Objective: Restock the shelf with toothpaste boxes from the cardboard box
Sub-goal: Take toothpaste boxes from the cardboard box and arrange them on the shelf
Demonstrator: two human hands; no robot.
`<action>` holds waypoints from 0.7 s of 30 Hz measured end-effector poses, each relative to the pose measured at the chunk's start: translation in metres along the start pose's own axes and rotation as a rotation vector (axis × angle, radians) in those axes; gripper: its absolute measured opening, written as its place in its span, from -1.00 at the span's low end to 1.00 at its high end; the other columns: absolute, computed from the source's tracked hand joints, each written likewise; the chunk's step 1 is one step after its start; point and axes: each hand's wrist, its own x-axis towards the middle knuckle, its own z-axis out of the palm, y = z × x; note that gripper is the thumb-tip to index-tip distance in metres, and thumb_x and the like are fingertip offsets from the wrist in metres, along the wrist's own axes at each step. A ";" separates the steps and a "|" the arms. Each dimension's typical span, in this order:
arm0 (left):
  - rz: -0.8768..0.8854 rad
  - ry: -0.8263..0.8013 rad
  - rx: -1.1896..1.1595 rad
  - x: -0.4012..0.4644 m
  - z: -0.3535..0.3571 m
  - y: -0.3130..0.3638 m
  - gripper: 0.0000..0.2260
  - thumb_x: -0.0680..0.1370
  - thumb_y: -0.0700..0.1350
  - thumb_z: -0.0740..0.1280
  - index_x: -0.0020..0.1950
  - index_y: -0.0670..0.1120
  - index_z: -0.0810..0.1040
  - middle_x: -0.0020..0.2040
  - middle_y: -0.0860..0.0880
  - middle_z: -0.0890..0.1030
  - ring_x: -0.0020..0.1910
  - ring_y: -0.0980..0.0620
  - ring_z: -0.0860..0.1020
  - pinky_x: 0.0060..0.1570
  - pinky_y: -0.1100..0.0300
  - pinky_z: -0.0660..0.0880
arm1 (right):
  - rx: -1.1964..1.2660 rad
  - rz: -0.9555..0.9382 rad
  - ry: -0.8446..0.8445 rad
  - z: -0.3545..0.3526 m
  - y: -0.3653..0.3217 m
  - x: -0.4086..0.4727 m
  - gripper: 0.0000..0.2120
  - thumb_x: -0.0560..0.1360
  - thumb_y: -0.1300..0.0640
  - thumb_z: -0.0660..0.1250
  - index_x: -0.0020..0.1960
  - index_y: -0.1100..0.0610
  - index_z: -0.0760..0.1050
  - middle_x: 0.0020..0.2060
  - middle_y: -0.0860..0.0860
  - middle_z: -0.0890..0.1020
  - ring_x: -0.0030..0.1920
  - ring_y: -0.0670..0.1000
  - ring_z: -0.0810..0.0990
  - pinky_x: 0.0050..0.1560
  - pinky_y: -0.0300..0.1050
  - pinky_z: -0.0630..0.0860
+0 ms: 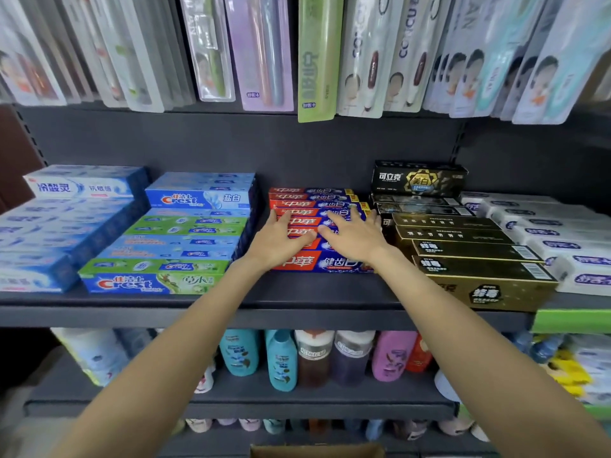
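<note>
Left hand (pixel 281 239) and right hand (pixel 355 234), fingers spread flat, side by side, pressing on red toothpaste boxes (pixel 317 263) stacked mid shelf (pixel 264 314); cardboard box (pixel 317 451) below.

Two bare forearms show in the head view, each ending in a bare hand. The left hand (pixel 281 241) belongs to the arm that enters from about 7 o'clock; the right hand (pixel 355 234) belongs to the arm that enters from about 5 o'clock. No sleeve covers either arm: both are uncovered from the frame's lower edge up to the wrist. Neither wrist carries a watch, band or bracelet, and no ring shows on any visible finger. No glove is worn. The fingernails are too small and blurred to tell apart. The arms are slim and smooth, with no visible marks or tattoos.
</note>
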 end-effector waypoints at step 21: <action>-0.107 -0.164 0.263 0.098 -0.004 -0.007 -0.29 0.51 0.36 0.07 0.55 0.07 -0.04 0.56 -0.13 -0.11 0.52 -0.22 -0.07 0.43 -0.12 0.06 | 0.066 0.073 0.018 -0.001 0.013 0.089 -0.41 0.56 -0.31 -0.09 0.53 -0.14 -0.03 0.54 0.07 -0.03 0.51 0.25 -0.03 0.48 0.06 -0.01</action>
